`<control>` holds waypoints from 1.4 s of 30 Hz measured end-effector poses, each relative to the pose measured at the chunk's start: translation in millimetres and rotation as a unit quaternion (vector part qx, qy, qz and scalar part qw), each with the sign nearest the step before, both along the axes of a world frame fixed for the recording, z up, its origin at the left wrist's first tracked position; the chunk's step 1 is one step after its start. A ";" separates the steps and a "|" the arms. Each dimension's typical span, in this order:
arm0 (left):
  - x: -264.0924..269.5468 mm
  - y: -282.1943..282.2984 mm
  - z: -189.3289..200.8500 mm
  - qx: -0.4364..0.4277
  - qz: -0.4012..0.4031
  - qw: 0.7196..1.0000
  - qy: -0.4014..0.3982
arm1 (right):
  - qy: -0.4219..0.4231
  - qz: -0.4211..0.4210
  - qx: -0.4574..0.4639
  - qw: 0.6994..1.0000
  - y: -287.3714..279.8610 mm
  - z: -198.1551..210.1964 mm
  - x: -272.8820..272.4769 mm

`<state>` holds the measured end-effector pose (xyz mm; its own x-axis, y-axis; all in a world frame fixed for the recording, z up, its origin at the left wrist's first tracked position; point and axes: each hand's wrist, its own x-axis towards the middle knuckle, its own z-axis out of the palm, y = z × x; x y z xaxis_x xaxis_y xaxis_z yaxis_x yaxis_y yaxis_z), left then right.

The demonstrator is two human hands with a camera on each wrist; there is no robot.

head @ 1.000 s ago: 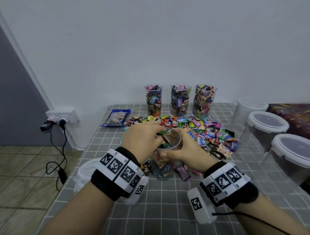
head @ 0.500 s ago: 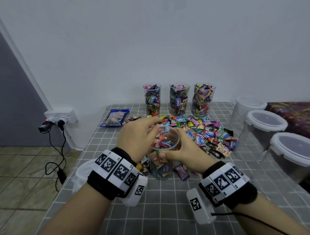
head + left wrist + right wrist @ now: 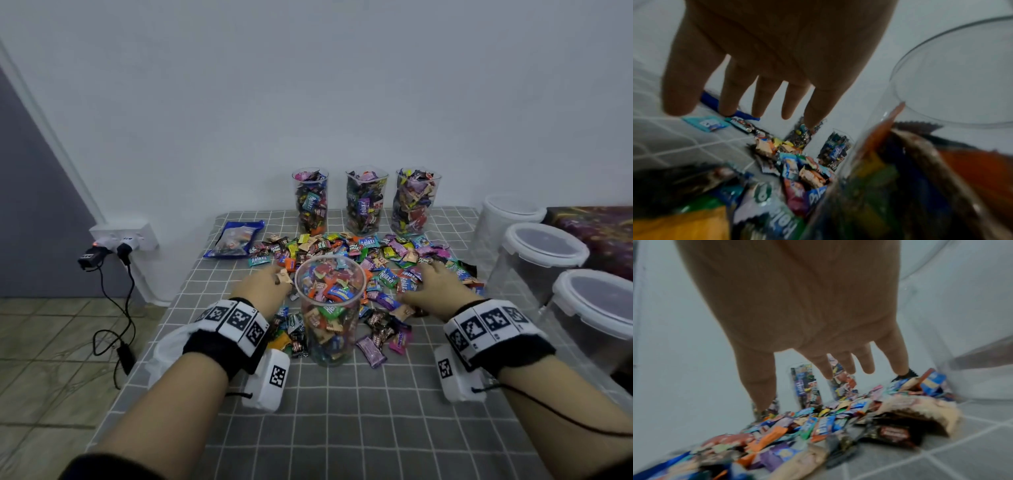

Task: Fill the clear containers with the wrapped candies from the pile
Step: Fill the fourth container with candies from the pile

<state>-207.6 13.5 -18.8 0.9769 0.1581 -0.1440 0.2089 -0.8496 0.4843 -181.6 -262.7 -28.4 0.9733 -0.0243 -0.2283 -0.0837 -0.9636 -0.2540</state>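
Both spread and empty: left hand (image 3: 265,286) left of cup (image 3: 329,308), right hand (image 3: 435,286) right, over candies (image 3: 394,263), nearer.

Left hand (image 3: 777,53) fingers spread above blurred candies (image 3: 797,168); clear container (image 3: 920,146) beside, apparently untouched.

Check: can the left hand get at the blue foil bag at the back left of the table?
Probably yes. The left hand is open, holding nothing, and the blue foil bag lies ahead of it across bare checked tablecloth; the near clear container stands to its right, off that path.
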 end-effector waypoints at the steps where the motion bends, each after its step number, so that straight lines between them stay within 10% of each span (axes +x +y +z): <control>1: 2.7 -1.2 -4.3 0.022 -0.013 0.999 0.029 | 0.009 -0.028 -0.012 0.999 -3.9 -2.3 3.3; 8: 4.4 -11.2 -21.1 0.139 -0.113 0.971 0.156 | 0.080 -0.086 -0.011 0.993 -6.5 -18.2 9.0; 21: -10.3 -14.1 -17.8 0.178 -0.181 0.949 0.188 | 0.137 0.167 -0.070 0.974 35.5 -16.7 -11.7; 42: -1.8 -13.3 -26.9 0.212 -0.107 0.969 0.061 | -0.014 0.226 -0.104 0.968 54.1 -13.1 -15.0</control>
